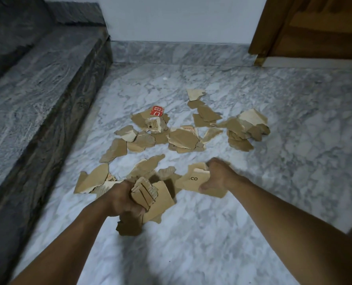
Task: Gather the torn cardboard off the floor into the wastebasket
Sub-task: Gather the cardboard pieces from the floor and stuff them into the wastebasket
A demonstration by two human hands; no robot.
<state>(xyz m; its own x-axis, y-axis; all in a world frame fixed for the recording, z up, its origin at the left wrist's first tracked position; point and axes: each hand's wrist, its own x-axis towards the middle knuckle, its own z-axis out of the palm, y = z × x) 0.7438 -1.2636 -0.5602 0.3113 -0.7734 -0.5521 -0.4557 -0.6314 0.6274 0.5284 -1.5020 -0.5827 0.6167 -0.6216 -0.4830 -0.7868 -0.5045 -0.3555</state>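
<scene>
The left hand [123,199] is clutching a bunch [145,193] of torn cardboard low over the floor [212,233], while the right hand [217,174] is gripping a scrap [194,179] printed "CO". More scraps [183,138] are lying scattered over the floor's middle, between the step [37,79] at its left edge and the far wall [181,17].

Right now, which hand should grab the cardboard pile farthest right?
Right hand, likely: it is nearer that pile and holds a printed piece; the left hand grips a thick bundle.
</scene>
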